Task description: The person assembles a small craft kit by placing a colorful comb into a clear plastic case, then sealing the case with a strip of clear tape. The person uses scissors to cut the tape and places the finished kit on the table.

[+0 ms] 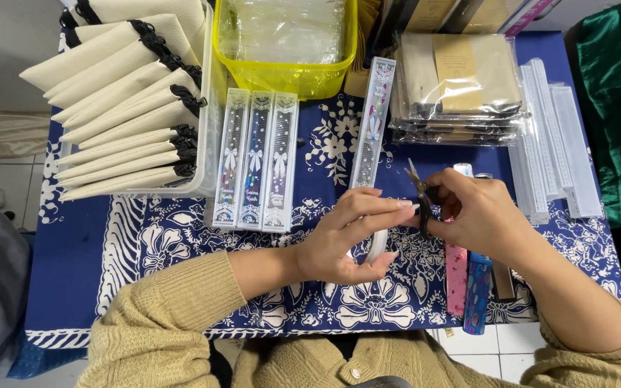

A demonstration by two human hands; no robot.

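My left hand (350,233) holds a long clear packaged strip (372,126) by its near end, and the strip lies angled away toward the yellow tub. My right hand (476,212) grips small black scissors (420,188) with the blades pointing up, close to my left fingertips. Both hands hover over a blue and white floral cloth (181,237). Three similar packaged strips with bow prints (256,159) lie side by side to the left of my hands.
A clear tray of cream pouches with black trim (127,108) sits at the back left. A yellow tub (289,75) holds clear bags. Stacked clear packets (461,79), white rulers (551,136) and patterned strips (468,284) lie on the right.
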